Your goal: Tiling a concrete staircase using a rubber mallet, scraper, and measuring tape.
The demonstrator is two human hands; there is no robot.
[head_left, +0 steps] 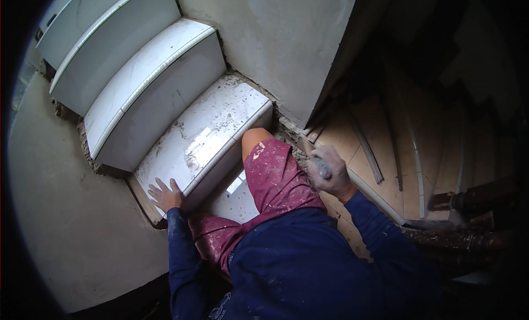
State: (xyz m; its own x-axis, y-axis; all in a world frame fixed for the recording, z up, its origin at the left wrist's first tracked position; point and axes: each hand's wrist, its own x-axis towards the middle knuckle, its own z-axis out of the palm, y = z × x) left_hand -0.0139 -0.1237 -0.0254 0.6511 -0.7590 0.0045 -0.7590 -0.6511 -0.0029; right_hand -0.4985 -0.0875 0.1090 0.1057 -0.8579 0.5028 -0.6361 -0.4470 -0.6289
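Note:
My left hand [165, 196] rests with fingers spread at the left end of a white marble-look stair tread [220, 119], by its rounded front edge. Grit and smears of mortar lie on that tread. On the other side of my knee, my right hand [330, 174] is closed round a hand tool with a grey rounded handle [324, 170]. Its far end is blurred and mostly hidden by the hand, so its kind cannot be made out. The tool is near the rough mortar strip [297, 149] along the stair's right side.
More tiled steps [149, 66] curve upward at the upper left. Plastered walls [275, 39] flank them on both sides. To the right, tan tiled steps [386, 149] carry long thin trim strips [363, 146]. Dark red turned wooden pieces [468, 201] lie at the far right.

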